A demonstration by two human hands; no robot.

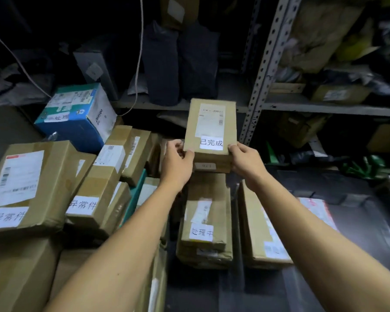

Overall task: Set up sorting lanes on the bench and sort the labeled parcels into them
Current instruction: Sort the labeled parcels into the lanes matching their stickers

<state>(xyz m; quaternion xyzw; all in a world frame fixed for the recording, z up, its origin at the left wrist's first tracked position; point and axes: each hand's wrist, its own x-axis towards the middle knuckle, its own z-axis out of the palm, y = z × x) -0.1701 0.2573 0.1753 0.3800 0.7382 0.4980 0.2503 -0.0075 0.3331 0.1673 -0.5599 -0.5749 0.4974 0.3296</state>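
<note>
Both hands hold one small brown box, the parcel marked 已完成, out in front of the person. Left hand grips the near left corner, with the thumb on top and the fingers curled under. Right hand grips the near right corner the same way. This parcel has a white shipping label on top and the white 已完成 tag near the hands. It sits level, on or just over another small brown box; which one cannot be told. Nearer the person, under the wrists, lies a brown parcel with a 处理中 tag, on top of a flatter box. Just to its right stands a thin brown parcel tipped on its side. To the left is a crowd of boxes: a long parcel with a 异常件 tag leans there, and further left is a big brown box with a 异常件 tag too. Behind them a blue and white carton sits tilted. All of this rests on a dark bench covered in shiny plastic. At the back right is a grey metal shelf rack stuffed with bags and boxes, and a thin cord hangs down in the middle.
</note>
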